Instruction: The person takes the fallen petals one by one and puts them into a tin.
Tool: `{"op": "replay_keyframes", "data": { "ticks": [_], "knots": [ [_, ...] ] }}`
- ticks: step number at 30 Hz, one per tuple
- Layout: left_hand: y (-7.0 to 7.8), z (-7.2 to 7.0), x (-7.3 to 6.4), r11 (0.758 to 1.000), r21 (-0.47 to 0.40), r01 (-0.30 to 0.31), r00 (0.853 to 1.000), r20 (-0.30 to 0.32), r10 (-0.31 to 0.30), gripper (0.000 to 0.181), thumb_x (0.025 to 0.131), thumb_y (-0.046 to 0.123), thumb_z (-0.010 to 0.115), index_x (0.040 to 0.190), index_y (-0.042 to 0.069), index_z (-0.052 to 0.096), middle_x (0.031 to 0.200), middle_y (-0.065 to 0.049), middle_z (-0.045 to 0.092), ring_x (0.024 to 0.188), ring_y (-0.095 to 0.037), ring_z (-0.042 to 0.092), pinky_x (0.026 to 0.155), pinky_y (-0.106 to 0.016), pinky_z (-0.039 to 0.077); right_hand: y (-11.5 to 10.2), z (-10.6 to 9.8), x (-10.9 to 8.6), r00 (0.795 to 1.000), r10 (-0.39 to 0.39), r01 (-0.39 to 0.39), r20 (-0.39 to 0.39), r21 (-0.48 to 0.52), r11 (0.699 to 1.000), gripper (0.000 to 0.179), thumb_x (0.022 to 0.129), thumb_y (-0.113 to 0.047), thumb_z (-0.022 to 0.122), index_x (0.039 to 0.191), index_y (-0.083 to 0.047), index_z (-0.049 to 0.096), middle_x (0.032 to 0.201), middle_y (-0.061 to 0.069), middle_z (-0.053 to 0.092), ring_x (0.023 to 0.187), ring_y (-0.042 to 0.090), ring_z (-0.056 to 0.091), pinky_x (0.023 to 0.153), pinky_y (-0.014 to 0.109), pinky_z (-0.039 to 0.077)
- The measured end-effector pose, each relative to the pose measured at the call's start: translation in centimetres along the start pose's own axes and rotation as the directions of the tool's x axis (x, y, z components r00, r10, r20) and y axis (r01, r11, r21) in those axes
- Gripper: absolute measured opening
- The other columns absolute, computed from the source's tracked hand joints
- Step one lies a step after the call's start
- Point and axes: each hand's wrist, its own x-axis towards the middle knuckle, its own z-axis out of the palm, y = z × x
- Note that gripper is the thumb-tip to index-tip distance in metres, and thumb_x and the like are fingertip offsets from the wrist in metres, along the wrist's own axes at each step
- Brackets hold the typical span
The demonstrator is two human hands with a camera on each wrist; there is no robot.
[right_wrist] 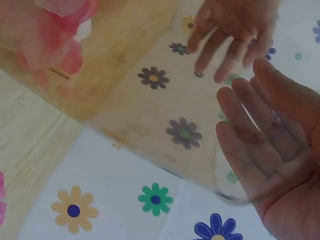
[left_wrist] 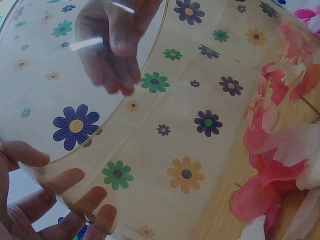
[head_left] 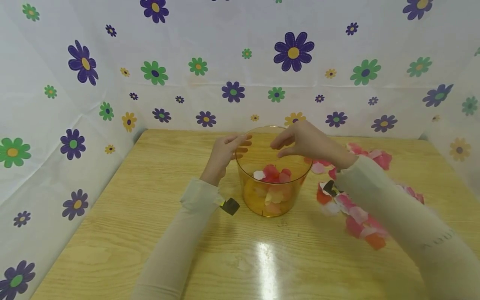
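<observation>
Standing near the middle of the wooden table point(head_left: 150, 233), a transparent amber bowl point(head_left: 258, 200) holds red, pink and white petals point(head_left: 273, 174) at its bottom. The left hand point(head_left: 224, 152) rests against the bowl's left rim, fingers straight and slightly spread along the outer wall. The right hand point(head_left: 305, 141) hovers above the opening, wrist raised, fingers relaxed, drooping and holding nothing. More loose petals point(head_left: 360, 216) lie scattered on the table right of the bowl, under the right forearm.
</observation>
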Motion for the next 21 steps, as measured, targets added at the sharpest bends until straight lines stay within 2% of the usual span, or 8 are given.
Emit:
{"op": "replay_keyframes", "data": {
  "ticks": [4, 8, 11, 17, 21],
  "knots": [
    [0.0, 0.1, 0.0, 1.0, -0.006, 0.0, 1.0, 0.008, 0.0, 0.038, 0.097, 0.033, 0.05, 0.123, 0.007, 0.061, 0.126, -0.014, 0.061, 0.114, -0.033, 0.059, 0.095, -0.038, 0.048, 0.2, -1.6, -1.4, 0.996, 0.02, -0.022, -0.092, -0.022, 1.0, 0.025, 0.08, -0.011, 0.073, 0.106, -0.01, 0.072, 0.106, 0.009, 0.072, 0.102, 0.025, 0.067, 0.087, 0.04, 0.053],
    [0.0, 0.1, 0.0, 1.0, 0.005, 0.0, 1.0, 0.01, 0.0, 0.038, 0.097, 0.033, 0.049, 0.124, 0.008, 0.06, 0.127, -0.014, 0.061, 0.114, -0.031, 0.059, 0.095, -0.038, 0.047, 0.9, -3.7, -3.3, 0.979, 0.056, -0.069, -0.195, -0.059, 0.996, 0.029, 0.082, -0.013, 0.072, 0.111, -0.012, 0.07, 0.112, 0.01, 0.07, 0.108, 0.028, 0.064, 0.09, 0.045, 0.051],
    [0.0, 0.0, 0.0, 1.0, 0.007, 0.003, 1.0, 0.006, -0.003, 0.038, 0.097, 0.033, 0.049, 0.124, 0.008, 0.06, 0.127, -0.013, 0.061, 0.113, -0.03, 0.059, 0.096, -0.038, 0.047, 2.2, -4.9, -4.7, 0.968, 0.094, -0.122, -0.233, -0.108, 0.987, 0.034, 0.083, -0.016, 0.071, 0.117, -0.013, 0.067, 0.118, 0.01, 0.067, 0.111, 0.03, 0.062, 0.091, 0.047, 0.05],
    [0.1, 0.0, -0.1, 1.0, 0.004, 0.004, 1.0, 0.002, -0.004, 0.038, 0.097, 0.033, 0.049, 0.124, 0.008, 0.06, 0.127, -0.014, 0.061, 0.113, -0.03, 0.059, 0.095, -0.038, 0.047, 6.0, -5.8, -7.2, 0.957, 0.214, -0.249, -0.196, -0.174, 0.953, 0.041, 0.084, -0.022, 0.07, 0.124, -0.013, 0.062, 0.12, 0.015, 0.065, 0.112, 0.035, 0.059, 0.09, 0.054, 0.048],
    [0.2, 0.1, -0.1, 1.0, 0.002, 0.008, 1.0, 0.005, -0.008, 0.038, 0.097, 0.032, 0.049, 0.124, 0.008, 0.06, 0.127, -0.014, 0.061, 0.113, -0.03, 0.059, 0.094, -0.037, 0.047, 8.6, -5.4, -8.7, 0.936, 0.329, -0.348, -0.127, -0.182, 0.92, 0.044, 0.085, -0.026, 0.069, 0.126, -0.012, 0.06, 0.122, 0.019, 0.062, 0.113, 0.04, 0.056, 0.088, 0.056, 0.048]
  ]
}}
